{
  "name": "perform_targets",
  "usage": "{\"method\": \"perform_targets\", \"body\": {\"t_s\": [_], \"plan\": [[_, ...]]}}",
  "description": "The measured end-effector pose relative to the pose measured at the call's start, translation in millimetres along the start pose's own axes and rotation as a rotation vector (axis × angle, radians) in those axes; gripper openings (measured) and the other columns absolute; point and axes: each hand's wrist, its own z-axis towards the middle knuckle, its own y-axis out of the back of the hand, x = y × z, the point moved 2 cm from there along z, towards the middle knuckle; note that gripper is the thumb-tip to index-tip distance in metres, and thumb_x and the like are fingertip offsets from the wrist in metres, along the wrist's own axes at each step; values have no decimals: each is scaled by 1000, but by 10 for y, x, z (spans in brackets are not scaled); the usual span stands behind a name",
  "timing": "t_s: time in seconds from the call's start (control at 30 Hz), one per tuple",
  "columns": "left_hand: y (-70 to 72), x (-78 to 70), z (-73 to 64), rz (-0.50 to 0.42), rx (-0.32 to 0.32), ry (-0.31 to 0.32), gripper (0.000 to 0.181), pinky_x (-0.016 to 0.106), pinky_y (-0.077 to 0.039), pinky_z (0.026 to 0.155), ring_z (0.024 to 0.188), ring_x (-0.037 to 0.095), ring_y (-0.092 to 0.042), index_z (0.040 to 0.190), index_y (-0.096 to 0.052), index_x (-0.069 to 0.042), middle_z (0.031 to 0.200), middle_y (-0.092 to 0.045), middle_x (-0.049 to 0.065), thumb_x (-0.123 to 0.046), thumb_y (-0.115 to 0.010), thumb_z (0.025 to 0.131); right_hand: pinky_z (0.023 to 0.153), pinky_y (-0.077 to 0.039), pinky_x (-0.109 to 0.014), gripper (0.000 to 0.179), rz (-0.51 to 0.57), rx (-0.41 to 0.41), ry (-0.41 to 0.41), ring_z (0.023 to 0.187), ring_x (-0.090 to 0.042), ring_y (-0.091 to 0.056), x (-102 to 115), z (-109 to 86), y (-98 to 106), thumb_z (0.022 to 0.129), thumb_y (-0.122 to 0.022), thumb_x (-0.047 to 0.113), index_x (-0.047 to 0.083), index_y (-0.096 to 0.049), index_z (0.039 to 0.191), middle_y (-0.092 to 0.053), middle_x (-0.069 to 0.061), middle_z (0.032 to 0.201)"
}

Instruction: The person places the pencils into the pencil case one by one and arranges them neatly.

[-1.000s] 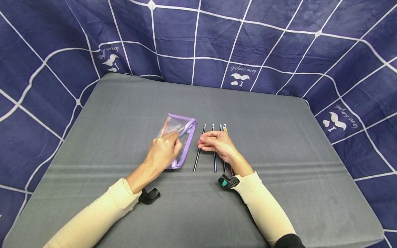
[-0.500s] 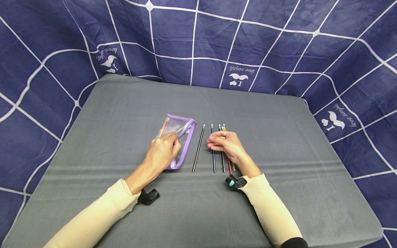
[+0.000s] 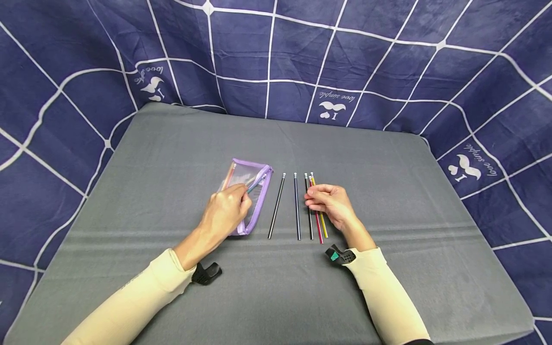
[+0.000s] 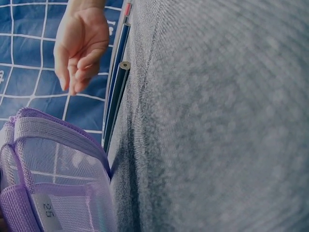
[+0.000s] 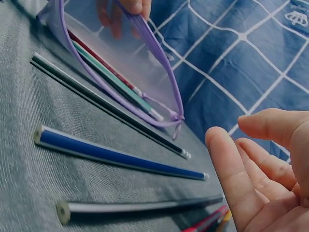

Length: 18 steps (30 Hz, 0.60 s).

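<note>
A see-through pencil pouch (image 3: 260,206) with purple edging lies left of centre on the grey surface. My left hand (image 3: 226,208) grips its upper side, holding the mouth apart. Inside, the right wrist view shows a red pencil (image 5: 104,60) and a green pencil (image 5: 113,81). To the pouch's right lie a black pencil (image 3: 276,206), a blue pencil (image 3: 297,206), another black pencil (image 3: 310,223), a red pencil (image 3: 319,227) and a yellow pencil (image 3: 324,224). My right hand (image 3: 332,203) hovers over the red and yellow ones, thumb and fingers apart, holding nothing.
The padded grey table (image 3: 276,287) spreads out around the pouch and pencils. Behind it and along both sides hangs a blue cloth (image 3: 293,52) with a white grid. A black wrist camera (image 3: 207,273) sits below the left hand.
My right hand has moved right, from near the left black pencil to over the red and yellow pencils, uncovering those it passed. My left hand and the pouch have stayed put.
</note>
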Motion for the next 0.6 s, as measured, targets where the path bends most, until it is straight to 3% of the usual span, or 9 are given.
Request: {"method": "perform_targets", "body": {"t_s": [0.3,0.6], "plan": [[5,2,10,2,-14,-8,15,46,-48,48,52,21,-47,66,-52,-4,62,-49,6,5,-59,76,59,-55,-23,17,-12,-69,45,60,-12,-68,-17,28,189,87,-63,-10,6,-68,86,-71,-5,71],[17,1,6,2,-12,-8,15,46,-48,48,52,20,-47,67,-52,-4,63,-50,6,5,-59,76,60,-56,-24,10,-103,-170,31,60,-11,-68,-60,70,314,84,-66,-10,-5,-63,93,-71,-4,71]]}}
